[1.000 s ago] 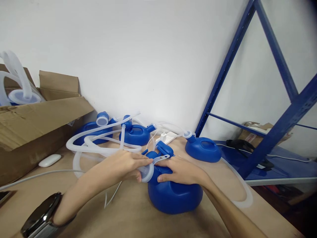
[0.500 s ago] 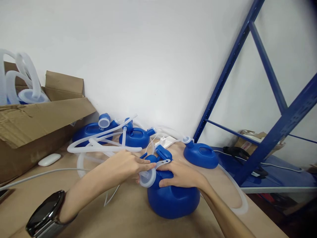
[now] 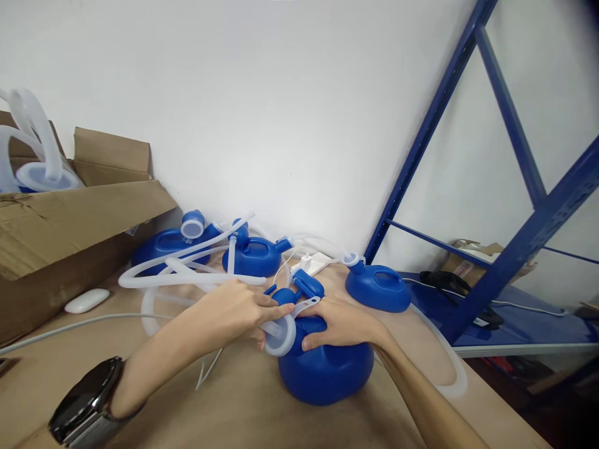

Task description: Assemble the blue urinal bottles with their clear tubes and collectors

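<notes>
A blue plastic jug (image 3: pixel 322 373) with a built-in handle stands on the table in front of me. My right hand (image 3: pixel 339 321) is wrapped over its handle, thumb on the near side. My left hand (image 3: pixel 250 312) grips a translucent white cap (image 3: pixel 281 335) at the jug's left side, with the index finger stretched along its top. From the cap a perforated strap (image 3: pixel 306 305) reaches toward my right hand. Just behind my fingers are a small blue round part (image 3: pixel 283 296) and a blue capped piece (image 3: pixel 308 284); how they join is hidden. A dark watch is on my left wrist.
More blue jugs stand behind, two at left (image 3: pixel 255 257) and one at right (image 3: pixel 378 288), among translucent hoses (image 3: pixel 187 280). A cardboard box (image 3: pixel 88 209) with hoses is at left, near a white oval case (image 3: pixel 87 300). A white power strip (image 3: pixel 311 265) lies behind; a blue rack (image 3: pixel 510 255) stands right.
Both hands keep their hold on the cap and jug with almost no movement. The view has shifted slightly.
</notes>
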{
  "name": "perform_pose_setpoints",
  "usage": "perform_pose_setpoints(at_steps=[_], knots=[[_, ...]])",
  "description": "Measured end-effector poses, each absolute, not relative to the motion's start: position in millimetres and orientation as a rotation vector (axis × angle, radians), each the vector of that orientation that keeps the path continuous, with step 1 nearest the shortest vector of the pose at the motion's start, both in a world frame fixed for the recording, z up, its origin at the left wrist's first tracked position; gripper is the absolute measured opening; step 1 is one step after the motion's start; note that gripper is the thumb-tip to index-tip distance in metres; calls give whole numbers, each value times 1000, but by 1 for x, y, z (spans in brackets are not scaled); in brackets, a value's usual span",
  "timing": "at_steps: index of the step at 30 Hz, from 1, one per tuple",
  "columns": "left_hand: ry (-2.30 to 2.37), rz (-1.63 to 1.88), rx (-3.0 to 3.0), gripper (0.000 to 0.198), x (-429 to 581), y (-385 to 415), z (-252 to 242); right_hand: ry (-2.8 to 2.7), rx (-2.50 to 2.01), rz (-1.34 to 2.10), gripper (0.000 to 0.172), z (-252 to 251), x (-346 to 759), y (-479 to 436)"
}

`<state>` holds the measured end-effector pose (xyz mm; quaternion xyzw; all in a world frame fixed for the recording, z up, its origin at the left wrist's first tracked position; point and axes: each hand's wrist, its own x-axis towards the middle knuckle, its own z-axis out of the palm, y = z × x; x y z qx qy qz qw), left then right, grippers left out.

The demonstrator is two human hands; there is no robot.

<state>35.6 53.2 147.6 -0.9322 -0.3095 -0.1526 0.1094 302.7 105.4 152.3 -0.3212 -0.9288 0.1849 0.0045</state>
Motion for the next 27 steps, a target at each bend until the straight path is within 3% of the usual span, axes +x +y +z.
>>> perform_pose_setpoints(at_steps=[8, 15, 27], knots=[[-1147, -474, -2851, 85, 53, 24, 160, -2539, -1225, 1121, 72, 152, 313, 105], [-1192, -458, -2723, 44, 78, 26, 146, -2526, -1172, 1323, 66, 145, 316, 112], [-1117, -436, -2716, 45, 76, 26, 144, -2547, -1066, 1395, 68, 144, 317, 115]])
